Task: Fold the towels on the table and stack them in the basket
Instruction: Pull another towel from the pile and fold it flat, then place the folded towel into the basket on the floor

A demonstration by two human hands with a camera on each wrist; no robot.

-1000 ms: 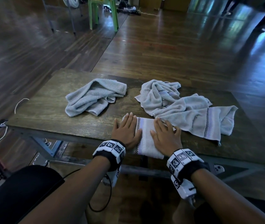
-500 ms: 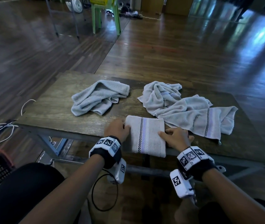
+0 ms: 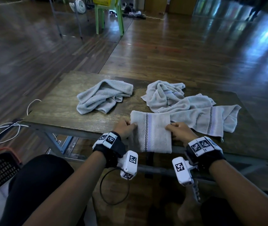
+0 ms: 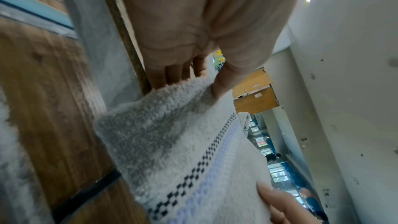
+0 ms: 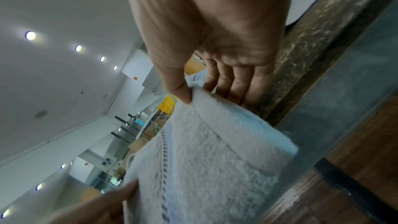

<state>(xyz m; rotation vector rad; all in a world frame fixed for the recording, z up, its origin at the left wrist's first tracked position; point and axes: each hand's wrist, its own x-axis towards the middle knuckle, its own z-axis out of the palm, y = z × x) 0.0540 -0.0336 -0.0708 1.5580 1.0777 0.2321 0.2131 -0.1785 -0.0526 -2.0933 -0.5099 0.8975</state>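
here our left hand [image 3: 125, 130] and right hand [image 3: 179, 130] each pinch a side edge of the folded pale grey terry towel with checked stripe [image 3: 151, 131] at the wooden table's [image 3: 61, 108] near edge; soft, light, floppy, so we'd grip both sides.

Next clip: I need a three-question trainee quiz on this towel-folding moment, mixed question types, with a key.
1. True or false: both hands grip the folded towel, the left hand at its left edge and the right hand at its right edge.
2. How many unfolded towels lie on the table? A) none B) one C) three
3. Fill in: the folded towel's near end hangs over the table's ____ edge.

Key:
1. True; the wrist views show each thumb pinching the cloth.
2. C: a crumpled towel at the left, a bunched towel behind and a spread towel at the right.
3. near (front)
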